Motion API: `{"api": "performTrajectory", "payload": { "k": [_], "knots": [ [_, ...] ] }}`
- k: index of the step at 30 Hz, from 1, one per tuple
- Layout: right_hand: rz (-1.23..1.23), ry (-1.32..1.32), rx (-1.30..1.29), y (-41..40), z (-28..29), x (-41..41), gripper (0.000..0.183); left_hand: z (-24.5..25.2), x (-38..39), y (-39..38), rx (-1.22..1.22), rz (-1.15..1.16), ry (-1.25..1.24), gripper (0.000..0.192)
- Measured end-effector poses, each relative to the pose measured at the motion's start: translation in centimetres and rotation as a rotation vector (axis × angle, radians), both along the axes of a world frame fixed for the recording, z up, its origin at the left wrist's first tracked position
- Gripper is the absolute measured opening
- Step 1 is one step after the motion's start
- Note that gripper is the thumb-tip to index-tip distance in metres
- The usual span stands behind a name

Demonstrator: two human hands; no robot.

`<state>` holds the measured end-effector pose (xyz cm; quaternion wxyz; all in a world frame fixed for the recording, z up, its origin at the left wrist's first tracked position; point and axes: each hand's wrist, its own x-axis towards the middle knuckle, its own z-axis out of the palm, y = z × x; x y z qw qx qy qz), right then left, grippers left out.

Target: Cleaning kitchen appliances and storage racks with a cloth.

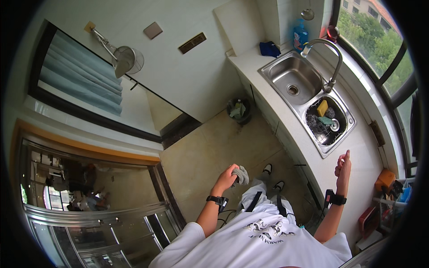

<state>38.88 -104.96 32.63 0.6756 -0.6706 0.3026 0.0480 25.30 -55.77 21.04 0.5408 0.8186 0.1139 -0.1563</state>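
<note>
My left hand [227, 178] is shut on a bunched grey cloth [240, 175] above the floor, to the left of my legs. Over the white countertop [364, 167] is my right hand [343, 168], its index finger extended and the other fingers partly curled; I see nothing held in it. Just beyond that hand lies the double-bowl stainless-steel sink [298, 108]. Its nearer bowl contains a yellow sponge [322, 108], a green scouring pad [325, 121], several steel-wool scourers [330, 112] and a round white-and-metal piece [334, 125] on a wire rack. A gooseneck faucet [339, 62] arches over the farther bowl.
A blue soap bottle [300, 36] and a dark blue cloth [269, 49] sit beyond the sink. A lined bin [238, 110] stands on the floor against the cabinets. Wire strainers [129, 60] hang at left, above a glass-and-metal sliding door [97, 214]. A rack [388, 204] crowds the right.
</note>
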Motion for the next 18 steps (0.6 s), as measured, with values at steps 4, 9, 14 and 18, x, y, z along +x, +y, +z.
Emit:
{"api": "performTrajectory", "payload": {
  "k": [4, 9, 14, 18],
  "knots": [
    [0.220, -0.002, -0.011, 10.1, 0.3, 2.9, 0.052, 1.1, -3.5, 5.3, 0.016, 0.161, 0.014, 0.027],
    [0.397, -0.084, -0.012, 20.6, 1.3, 5.0, 0.053, 1.0, -4.4, 11.6, 0.033, 0.271, 0.005, 0.026],
    [0.361, -0.131, 0.019, 27.5, 0.3, 5.7, 0.050, -1.7, -2.5, 20.0, 0.043, 0.167, -0.047, 0.027],
    [0.236, -0.076, 0.025, 33.7, -0.8, 5.0, 0.045, 0.0, 1.2, 26.5, 0.053, 0.042, -0.046, 0.029]
  ]
}}
